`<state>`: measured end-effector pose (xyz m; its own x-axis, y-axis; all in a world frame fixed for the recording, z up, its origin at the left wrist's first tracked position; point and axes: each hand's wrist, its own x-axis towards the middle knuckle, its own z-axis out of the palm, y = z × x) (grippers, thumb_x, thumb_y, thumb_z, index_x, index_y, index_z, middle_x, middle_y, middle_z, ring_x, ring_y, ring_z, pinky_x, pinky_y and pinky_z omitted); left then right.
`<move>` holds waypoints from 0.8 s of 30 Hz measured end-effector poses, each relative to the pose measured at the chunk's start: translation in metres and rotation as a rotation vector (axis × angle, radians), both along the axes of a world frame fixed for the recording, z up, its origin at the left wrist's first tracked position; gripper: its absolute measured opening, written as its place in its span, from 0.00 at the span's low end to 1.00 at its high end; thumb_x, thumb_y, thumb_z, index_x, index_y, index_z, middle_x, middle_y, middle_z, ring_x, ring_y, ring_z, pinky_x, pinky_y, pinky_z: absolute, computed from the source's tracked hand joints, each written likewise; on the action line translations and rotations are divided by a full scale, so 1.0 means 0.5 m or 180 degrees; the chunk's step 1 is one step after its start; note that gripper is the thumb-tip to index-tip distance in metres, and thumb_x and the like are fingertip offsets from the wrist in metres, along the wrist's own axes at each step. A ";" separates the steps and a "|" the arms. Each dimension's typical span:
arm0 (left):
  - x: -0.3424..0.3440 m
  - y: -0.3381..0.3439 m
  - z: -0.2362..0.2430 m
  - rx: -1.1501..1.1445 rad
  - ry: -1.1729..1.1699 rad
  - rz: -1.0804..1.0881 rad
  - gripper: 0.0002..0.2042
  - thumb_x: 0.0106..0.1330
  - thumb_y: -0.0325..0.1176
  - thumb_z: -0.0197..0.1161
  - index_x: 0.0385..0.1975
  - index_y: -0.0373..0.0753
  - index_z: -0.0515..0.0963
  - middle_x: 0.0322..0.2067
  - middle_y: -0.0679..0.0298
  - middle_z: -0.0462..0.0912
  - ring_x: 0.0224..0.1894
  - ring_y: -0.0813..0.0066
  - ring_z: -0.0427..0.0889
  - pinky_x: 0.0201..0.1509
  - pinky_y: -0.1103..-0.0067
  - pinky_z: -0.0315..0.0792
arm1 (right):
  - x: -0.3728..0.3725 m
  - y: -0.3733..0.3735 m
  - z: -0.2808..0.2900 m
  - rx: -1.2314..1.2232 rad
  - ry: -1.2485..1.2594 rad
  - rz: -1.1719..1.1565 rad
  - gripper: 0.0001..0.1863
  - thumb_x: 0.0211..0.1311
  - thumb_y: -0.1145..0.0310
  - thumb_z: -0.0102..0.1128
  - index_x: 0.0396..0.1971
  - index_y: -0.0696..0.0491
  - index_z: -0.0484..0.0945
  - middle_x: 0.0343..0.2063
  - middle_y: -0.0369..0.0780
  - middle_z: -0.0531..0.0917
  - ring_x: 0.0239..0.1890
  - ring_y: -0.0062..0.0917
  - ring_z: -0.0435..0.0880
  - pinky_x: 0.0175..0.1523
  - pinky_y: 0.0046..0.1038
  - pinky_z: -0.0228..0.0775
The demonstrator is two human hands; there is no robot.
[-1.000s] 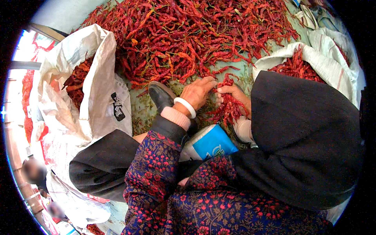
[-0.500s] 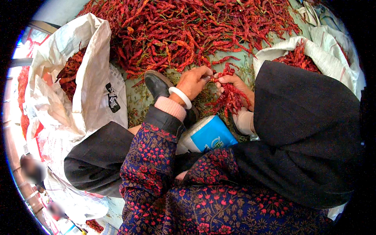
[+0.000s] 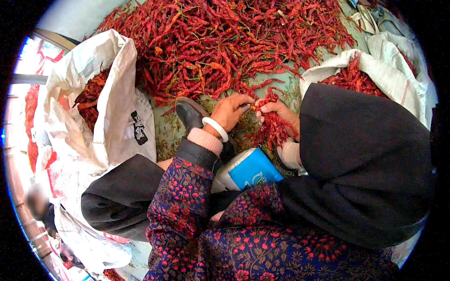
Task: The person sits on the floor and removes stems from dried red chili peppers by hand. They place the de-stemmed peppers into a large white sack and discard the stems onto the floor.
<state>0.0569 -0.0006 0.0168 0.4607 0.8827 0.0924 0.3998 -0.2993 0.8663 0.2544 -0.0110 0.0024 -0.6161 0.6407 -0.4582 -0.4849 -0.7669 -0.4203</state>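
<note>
A bunch of dried red chilies (image 3: 272,130) hangs from my right hand (image 3: 280,114), which is closed around its upper end. Just left of it, my left hand (image 3: 228,112) has a white bangle at the wrist. Its thumb and forefinger are pinched together at the stem end of the bunch; what lies between the fingertips is too small to make out. A large heap of dried red chilies (image 3: 220,42) spreads over the pale floor in front of both hands. My right forearm is mostly hidden behind my dark-clad knee.
An open white woven sack (image 3: 117,79) with dark red chilies stands at the left. Another white sack (image 3: 375,63) of chilies is at the right. A blue and white package (image 3: 255,168) lies between my legs, near a black shoe (image 3: 189,114). Stem scraps litter the floor.
The view has shifted, so the scene sits slightly lower. Both hands stay close together at the bunch, with the left fingertips only slightly moved.
</note>
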 end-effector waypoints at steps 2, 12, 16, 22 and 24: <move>0.002 -0.001 0.005 -0.0062 0.0072 -0.0032 0.09 0.55 0.25 0.56 0.36 0.40 0.76 0.35 0.54 0.77 0.38 0.58 0.77 0.40 0.74 0.70 | 0.008 -0.001 -0.006 0.0094 -0.0225 -0.0021 0.10 0.48 0.75 0.55 0.33 0.58 0.72 0.25 0.42 0.79 0.23 0.26 0.79 0.31 0.28 0.75; -0.023 -0.004 -0.012 -0.1374 -0.1287 0.0479 0.11 0.59 0.22 0.48 0.39 0.34 0.75 0.31 0.64 0.78 0.34 0.78 0.76 0.37 0.83 0.70 | 0.003 -0.003 -0.019 0.0236 -0.0013 -0.0152 0.13 0.46 0.76 0.55 0.35 0.59 0.71 0.25 0.42 0.78 0.23 0.27 0.77 0.32 0.32 0.72; -0.010 -0.012 -0.010 -0.1862 -0.1187 0.0388 0.11 0.61 0.24 0.47 0.40 0.34 0.74 0.30 0.62 0.78 0.31 0.76 0.77 0.33 0.82 0.71 | 0.009 -0.001 -0.029 0.0164 0.0317 -0.0122 0.15 0.46 0.76 0.56 0.37 0.59 0.71 0.24 0.42 0.77 0.24 0.28 0.77 0.32 0.31 0.72; -0.004 -0.014 -0.004 -0.2819 -0.1327 0.0918 0.11 0.61 0.29 0.47 0.40 0.35 0.74 0.29 0.62 0.78 0.30 0.72 0.78 0.31 0.80 0.73 | 0.006 -0.007 0.000 0.0186 -0.0143 0.0140 0.16 0.48 0.74 0.57 0.40 0.58 0.72 0.23 0.41 0.77 0.23 0.27 0.77 0.29 0.28 0.71; -0.001 -0.020 -0.008 -0.2972 -0.1659 0.0951 0.10 0.61 0.29 0.48 0.39 0.36 0.74 0.29 0.62 0.78 0.30 0.74 0.77 0.30 0.80 0.72 | 0.009 -0.005 -0.005 0.0202 -0.0123 0.0257 0.16 0.48 0.74 0.57 0.40 0.58 0.71 0.23 0.41 0.77 0.21 0.26 0.77 0.29 0.28 0.71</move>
<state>0.0563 -0.0106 0.0129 0.3161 0.7756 -0.5463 -0.1319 0.6062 0.7843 0.2588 -0.0133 -0.0003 -0.6495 0.6181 -0.4428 -0.4052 -0.7741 -0.4863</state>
